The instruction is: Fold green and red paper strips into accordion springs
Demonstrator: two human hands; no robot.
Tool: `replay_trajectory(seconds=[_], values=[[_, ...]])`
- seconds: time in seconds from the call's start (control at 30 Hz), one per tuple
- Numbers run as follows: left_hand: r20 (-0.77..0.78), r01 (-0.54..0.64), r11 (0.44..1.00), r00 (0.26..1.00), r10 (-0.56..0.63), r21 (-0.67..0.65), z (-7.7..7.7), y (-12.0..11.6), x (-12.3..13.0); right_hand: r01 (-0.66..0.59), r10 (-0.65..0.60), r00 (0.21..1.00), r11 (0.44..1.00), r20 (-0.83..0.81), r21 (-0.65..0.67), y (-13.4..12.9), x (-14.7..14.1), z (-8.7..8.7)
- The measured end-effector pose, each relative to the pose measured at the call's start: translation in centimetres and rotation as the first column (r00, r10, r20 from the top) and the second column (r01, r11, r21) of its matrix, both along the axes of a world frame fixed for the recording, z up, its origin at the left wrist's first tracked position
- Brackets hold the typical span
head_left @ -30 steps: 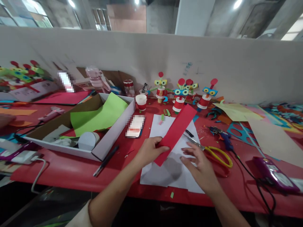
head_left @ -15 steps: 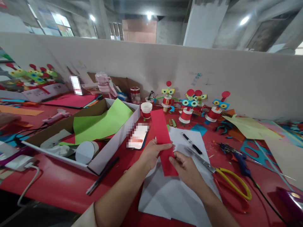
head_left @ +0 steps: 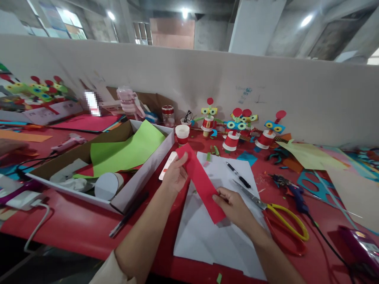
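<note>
Between my hands a red paper strip [head_left: 199, 175] slants over the white paper sheets [head_left: 195, 236]. My left hand [head_left: 177, 173] grips its upper left end, thumb across the front. Lower down, my right hand [head_left: 231, 203] pinches the strip's right edge between thumb and fingers. A black pen [head_left: 238, 174] lies on the sheets. Scissors [head_left: 278, 217] with yellow and red handles rest to the right of my right hand, blades over the paper. Partly behind my left hand lies a phone [head_left: 166, 167].
A white box [head_left: 142, 177] holding green paper stands at left. Several paper-cup figures [head_left: 232, 140] and a white-and-red cup [head_left: 182, 135] line the back. At right lie a glue gun [head_left: 296, 195], its cord, a blue cutout [head_left: 315, 185] and coloured papers. A dark pen [head_left: 128, 215] lies beside the box.
My left hand has moved left and up along the strip to its top end. The strip now tilts more to the left. My right hand keeps its pinch near the lower end.
</note>
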State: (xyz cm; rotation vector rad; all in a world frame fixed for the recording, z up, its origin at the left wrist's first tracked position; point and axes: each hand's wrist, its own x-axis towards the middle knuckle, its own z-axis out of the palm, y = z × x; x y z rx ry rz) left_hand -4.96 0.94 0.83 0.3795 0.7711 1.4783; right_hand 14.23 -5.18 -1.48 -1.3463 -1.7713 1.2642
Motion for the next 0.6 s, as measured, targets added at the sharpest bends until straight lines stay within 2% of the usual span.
replay_trajectory(seconds=[0.07, 0.13, 0.2, 0.3, 0.43, 0.5, 0.6], values=[[-0.101, 0.203, 0.978, 0.975, -0.198, 0.04, -0.3, -0.8, 0.9, 0.044, -0.045, 0.996, 0.999, -0.081, -0.016, 0.3, 0.0, -0.4], [-0.218, 0.387, 0.922, 0.9, -0.378, -0.002, -0.9, -1.7, 2.2, 0.089, -0.087, 0.99, 0.996, -0.108, 0.014, 0.6, 0.1, -0.6], [-0.282, 0.471, 0.882, 0.844, -0.455, -0.014, -1.5, -2.4, 3.4, 0.139, -0.132, 0.988, 0.987, -0.077, 0.087, 0.7, 0.2, -0.6], [-0.28, 0.318, 0.948, 0.911, -0.301, 0.014, -2.1, -2.6, 4.3, 0.15, -0.149, 0.989, 0.978, -0.018, 0.143, 0.7, 0.1, -0.4], [-0.216, 0.122, 0.992, 0.969, -0.116, 0.018, -1.8, -2.0, 3.8, 0.102, -0.103, 0.995, 0.992, 0.01, 0.069, 0.2, -0.3, 0.0], [-0.211, 0.125, 0.992, 0.97, -0.118, 0.023, -1.5, -1.9, 3.6, 0.103, -0.104, 0.995, 0.992, 0.012, 0.08, 0.0, -0.5, 0.0], [-0.235, 0.273, 0.961, 0.937, -0.258, 0.036, -1.4, -2.4, 3.8, 0.114, -0.118, 0.993, 0.984, 0.022, 0.136, 0.1, -0.4, -0.2]])
